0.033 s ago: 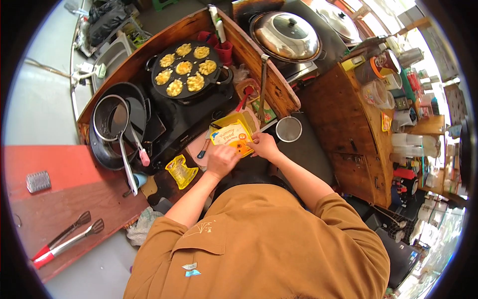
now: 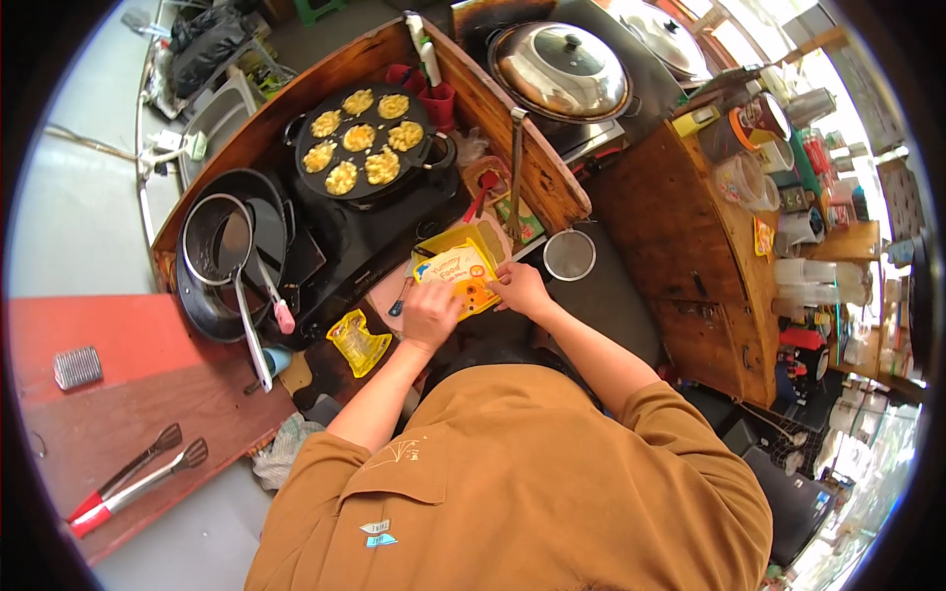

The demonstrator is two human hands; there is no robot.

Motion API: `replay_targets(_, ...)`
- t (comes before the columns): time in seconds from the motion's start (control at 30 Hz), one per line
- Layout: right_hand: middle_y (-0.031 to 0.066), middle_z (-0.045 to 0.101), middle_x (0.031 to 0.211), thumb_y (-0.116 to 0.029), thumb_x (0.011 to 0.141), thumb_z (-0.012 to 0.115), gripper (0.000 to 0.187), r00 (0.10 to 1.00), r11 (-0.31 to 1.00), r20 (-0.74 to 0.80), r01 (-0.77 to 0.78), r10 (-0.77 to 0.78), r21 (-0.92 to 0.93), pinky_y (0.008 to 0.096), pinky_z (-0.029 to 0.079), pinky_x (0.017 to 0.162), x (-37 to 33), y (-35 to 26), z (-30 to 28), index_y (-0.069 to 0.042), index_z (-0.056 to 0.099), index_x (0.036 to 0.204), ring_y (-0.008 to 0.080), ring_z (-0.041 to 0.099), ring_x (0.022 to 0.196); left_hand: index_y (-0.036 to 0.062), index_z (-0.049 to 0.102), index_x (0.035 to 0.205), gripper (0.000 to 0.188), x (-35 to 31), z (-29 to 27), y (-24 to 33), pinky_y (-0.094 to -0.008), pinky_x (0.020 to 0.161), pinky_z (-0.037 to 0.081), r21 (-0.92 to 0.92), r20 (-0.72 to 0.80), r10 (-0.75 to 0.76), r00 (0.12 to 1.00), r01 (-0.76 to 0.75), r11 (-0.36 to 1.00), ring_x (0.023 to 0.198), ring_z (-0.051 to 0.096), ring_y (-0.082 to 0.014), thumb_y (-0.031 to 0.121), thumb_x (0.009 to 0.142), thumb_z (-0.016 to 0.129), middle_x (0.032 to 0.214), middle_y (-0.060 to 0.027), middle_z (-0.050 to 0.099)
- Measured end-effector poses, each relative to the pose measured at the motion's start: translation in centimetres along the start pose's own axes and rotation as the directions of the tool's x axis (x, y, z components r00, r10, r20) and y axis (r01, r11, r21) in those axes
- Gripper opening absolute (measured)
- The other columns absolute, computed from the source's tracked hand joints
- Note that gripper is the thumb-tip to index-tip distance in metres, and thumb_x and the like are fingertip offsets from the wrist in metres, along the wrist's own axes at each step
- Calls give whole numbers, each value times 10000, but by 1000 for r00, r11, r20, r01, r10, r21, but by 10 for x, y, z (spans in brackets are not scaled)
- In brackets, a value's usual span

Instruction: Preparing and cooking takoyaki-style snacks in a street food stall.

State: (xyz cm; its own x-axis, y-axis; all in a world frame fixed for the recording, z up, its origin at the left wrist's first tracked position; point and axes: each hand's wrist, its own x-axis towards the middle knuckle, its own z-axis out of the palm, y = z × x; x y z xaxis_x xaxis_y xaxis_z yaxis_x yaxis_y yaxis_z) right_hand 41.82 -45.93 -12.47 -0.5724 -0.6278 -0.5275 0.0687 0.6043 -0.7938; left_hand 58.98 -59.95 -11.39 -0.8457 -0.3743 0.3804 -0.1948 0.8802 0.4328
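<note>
The head-mounted fisheye camera faces down at close range over bare left hand [image 2: 432, 315] and bare right hand [image 2: 522, 289].

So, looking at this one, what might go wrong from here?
1. Both hands, left and right, are at the yellow packet, so if the pan is hot, its food mounds could overcook unturned.

2. A blue-handled tool, perhaps a knife, lies close to the left hand; a careless reach might nick it.

3. The saucepan handle juts past the large pan beneath, so a bump could tip it.
</note>
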Motion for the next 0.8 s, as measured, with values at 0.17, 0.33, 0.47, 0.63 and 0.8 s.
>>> replay_targets(0.17, 158, 673, 839, -152, 865, 757, 311, 1000, 999, 4, -26, 26, 36, 325, 607, 504, -2, -6, 2, 98, 632, 1002, 227, 722, 632, 17, 667, 1098, 296, 19, 7, -42, -439, 827, 510, 274, -5, -368, 930, 355, 894, 967, 630, -325, 228, 896, 626, 1149, -132, 666)
replay_targets(0.33, 148, 682, 806, -175, 906, 713, 286, 997, 996, -2, -82, 82, 38, 313, 600, 500, 14, -3, -6, 88, 636, 987, 205, 715, 619, 32, 618, 1262, 378, 58, 10, -43, -464, 827, 510, 237, 79, -356, 931, 329, 914, 966, 634, -346, 209, 933, 560, 1204, -107, 661)
replay_targets(0.47, 159, 694, 794, -214, 930, 688, 301, 996, 996, 17, -82, 83, -41, 309, 576, 474, 13, -12, -9, 80, 635, 965, 178, 709, 599, 34, 587, 1297, 430, 50, 14, -39, -488, 851, 512, 112, 60, -500, 864, 492, 863, 1016, 637, -387, 288, 950, 572, 1214, -167, 652)
replay_targets(0.63, 202, 700, 798, -339, 959, 627, 394, 994, 919, -32, 86, -107, -385, 415, 571, 579, 25, -4, -8, 56, 638, 968, 296, 713, 675, -15, 648, 1106, 442, 29, 5, -25, -547, 774, 526, -49, 198, -668, 717, 688, 724, 850, 674, -469, 398, 969, 567, 896, -269, 700)
replay_targets(0.8, 243, 693, 813, -436, 975, 557, 488, 984, 786, -12, 136, -179, -604, 505, 545, 752, 29, -21, -6, 49, 607, 995, 425, 686, 827, -19, 690, 968, 452, 21, 21, -33, -552, 763, 523, -40, 133, -723, 677, 733, 679, 816, 673, -472, 403, 991, 529, 823, -271, 694)
